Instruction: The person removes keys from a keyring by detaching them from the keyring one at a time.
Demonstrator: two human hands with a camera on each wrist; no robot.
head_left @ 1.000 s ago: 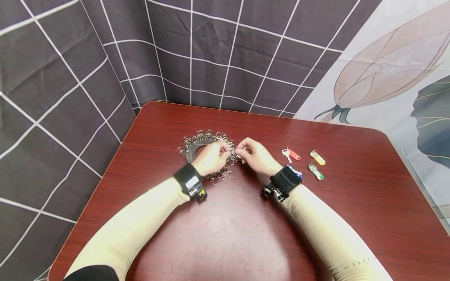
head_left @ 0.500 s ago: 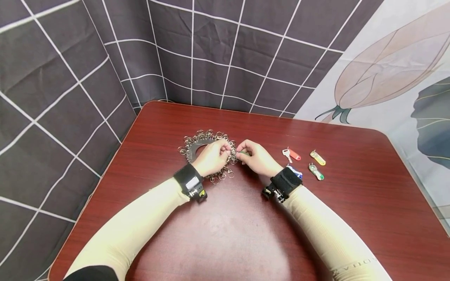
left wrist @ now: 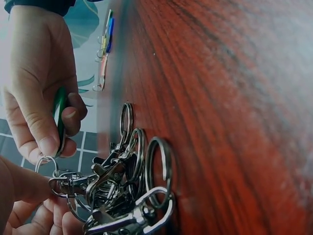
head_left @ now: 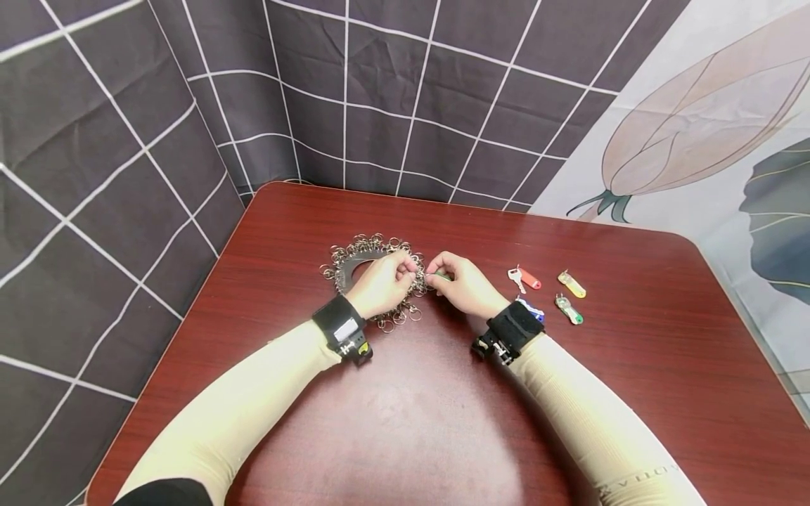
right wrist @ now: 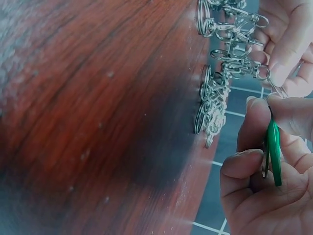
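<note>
Currently the right hand (head_left: 465,284) pinches a green key tag (right wrist: 273,152) between thumb and curled fingers, with the tag's small split ring (left wrist: 46,162) at the fingertips. The left hand (head_left: 382,284) pinches a snap hook (left wrist: 73,184) that belongs to the ring-and-hook bundle (head_left: 373,270), which lies toward the far left part of the worktop (head_left: 405,422). Both hands meet just above the bundle's right edge.

Risks, as judged from this position:
- The split ring is thin and sprung. If the pinch slackens, it may slip off the hook and the tag may drop into the bundle.
- Neighbouring rings (left wrist: 159,169) sit touching the held hook. A pull could snag them and drag the whole bundle across the worktop.
- The fingertips hide the joint from the head view, so misalignment of ring and hook may go unnoticed.

Toward the right side of the worktop lie a red tag with a key (head_left: 525,277), a yellow tag (head_left: 571,284), a green tag (head_left: 568,308) and a blue tag (head_left: 531,308), the blue one partly hidden behind the right wristband.

Writing: lettering shows on the right sleeve (head_left: 639,478) near the lower frame edge, too distorted to read. No other label is legible.
</note>
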